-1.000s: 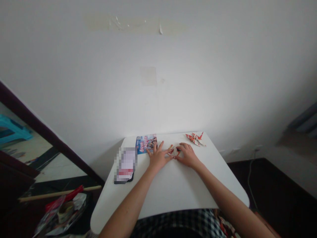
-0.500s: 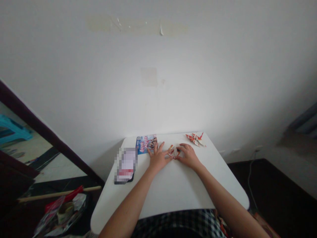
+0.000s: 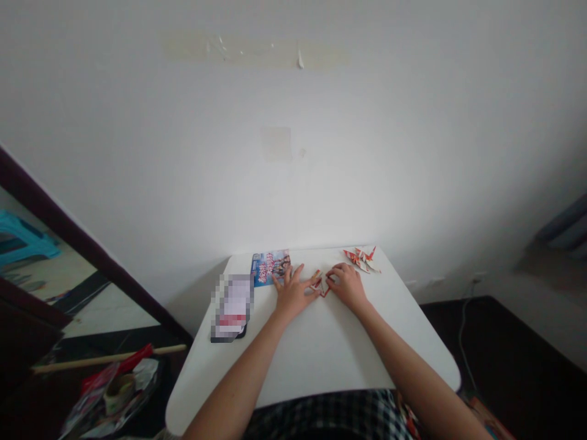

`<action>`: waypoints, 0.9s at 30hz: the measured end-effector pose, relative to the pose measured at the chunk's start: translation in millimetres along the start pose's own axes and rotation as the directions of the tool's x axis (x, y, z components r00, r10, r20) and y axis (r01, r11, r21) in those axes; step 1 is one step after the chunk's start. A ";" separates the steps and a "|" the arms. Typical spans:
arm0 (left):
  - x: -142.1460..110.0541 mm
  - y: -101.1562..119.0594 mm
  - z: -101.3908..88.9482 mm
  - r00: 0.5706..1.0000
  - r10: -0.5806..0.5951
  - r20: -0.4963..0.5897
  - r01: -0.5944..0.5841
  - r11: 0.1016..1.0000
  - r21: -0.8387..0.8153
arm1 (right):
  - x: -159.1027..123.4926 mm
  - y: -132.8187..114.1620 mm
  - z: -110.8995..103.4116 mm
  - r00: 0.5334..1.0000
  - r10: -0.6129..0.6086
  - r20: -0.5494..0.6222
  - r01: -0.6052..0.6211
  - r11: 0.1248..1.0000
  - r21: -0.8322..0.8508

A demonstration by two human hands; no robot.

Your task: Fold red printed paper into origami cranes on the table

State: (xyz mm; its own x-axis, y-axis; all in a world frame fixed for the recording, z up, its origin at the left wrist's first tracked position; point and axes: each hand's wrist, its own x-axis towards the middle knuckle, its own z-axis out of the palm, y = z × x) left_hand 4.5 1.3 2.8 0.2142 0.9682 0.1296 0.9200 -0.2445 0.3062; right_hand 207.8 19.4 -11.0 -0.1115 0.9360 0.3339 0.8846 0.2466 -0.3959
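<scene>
A small piece of folded paper (image 3: 317, 282), red, white and yellowish, lies on the white table (image 3: 330, 348) between my two hands. My left hand (image 3: 292, 294) holds its left side with thumb and forefinger, while the other fingers spread out towards a blue printed leaflet (image 3: 263, 269). At the paper's right edge, my right hand (image 3: 347, 286) pinches with bent fingers, which partly cover it. Beyond that hand, near the back right corner, rests a red and white folded paper figure (image 3: 364, 259) with pointed tips.
A phone (image 3: 235, 305), blurred by pixels, lies at the table's left side. The white wall (image 3: 293, 201) stands right behind the table. On the floor at left are a bin with rubbish (image 3: 119, 394) and a wooden stick (image 3: 105, 360); a cable (image 3: 463, 336) hangs at right.
My right thumb and fingers have drawn closer together at the paper's right edge, and the hand has shifted slightly up. My left hand stays nearly where it was.
</scene>
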 end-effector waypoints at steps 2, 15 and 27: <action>-0.3 -0.1 -0.3 1.000 0.001 0.003 -0.001 1.000 -0.010 | -1.2 0.7 -1.2 1.000 -0.007 0.012 0.007 1.000 0.010; -0.4 -0.5 -0.8 1.000 -0.005 0.006 0.004 1.000 0.028 | -10.4 8.6 3.6 0.992 -0.117 0.049 0.113 0.990 0.088; 0.6 -1.5 3.7 1.000 0.005 -0.022 -0.004 1.000 0.014 | -15.8 11.6 1.3 0.983 -0.182 0.034 0.178 0.979 0.101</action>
State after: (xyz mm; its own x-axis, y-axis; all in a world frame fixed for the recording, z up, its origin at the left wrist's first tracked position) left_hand 4.5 2.4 -1.1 0.2113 0.9656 0.1513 0.9236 -0.2480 0.2922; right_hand 219.2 7.8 -22.0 -0.2862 0.8832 0.3716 0.7999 0.4337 -0.4147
